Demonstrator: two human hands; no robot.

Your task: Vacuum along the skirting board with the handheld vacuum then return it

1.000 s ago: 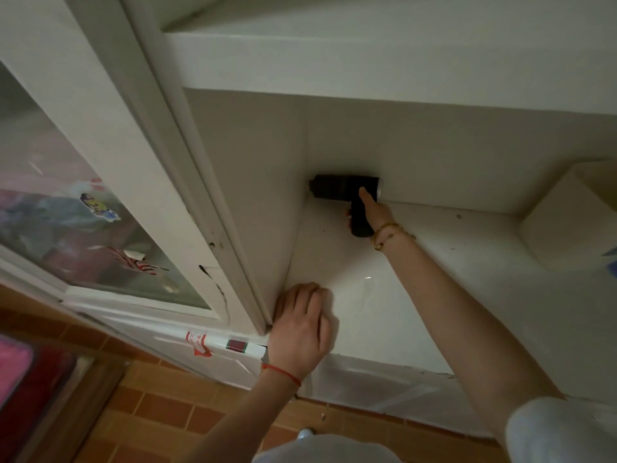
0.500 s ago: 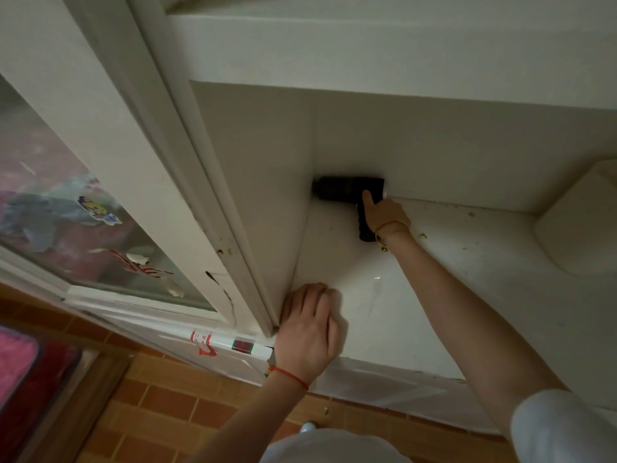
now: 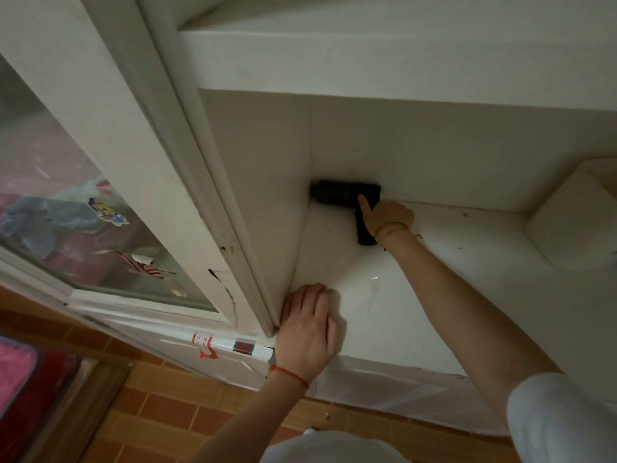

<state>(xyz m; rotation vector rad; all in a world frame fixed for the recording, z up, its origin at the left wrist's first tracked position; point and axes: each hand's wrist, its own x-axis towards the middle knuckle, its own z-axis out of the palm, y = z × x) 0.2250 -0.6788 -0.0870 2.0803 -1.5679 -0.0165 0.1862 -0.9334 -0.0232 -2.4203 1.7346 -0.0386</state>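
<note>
A black handheld vacuum [image 3: 337,192] lies in the back left corner of a white shelf recess [image 3: 444,262], its nozzle end against the left side wall. My right hand [image 3: 387,218] is wrapped round its handle, thumb along the body. The handle's lower end sticks out below my wrist. My left hand [image 3: 309,324] rests flat on the shelf's front left corner, fingers together, holding nothing. No skirting board can be made out.
A white door frame [image 3: 213,202] and a glass-paned cabinet door with stickers [image 3: 83,212] stand to the left. A white box shape [image 3: 574,215] sits at the shelf's right. Crumbs lie along the back edge. Orange tiled floor [image 3: 173,409] is below.
My right hand has shifted slightly along the vacuum's handle while the vacuum stays in the corner. The camera has moved a little closer. My left hand has not moved.
</note>
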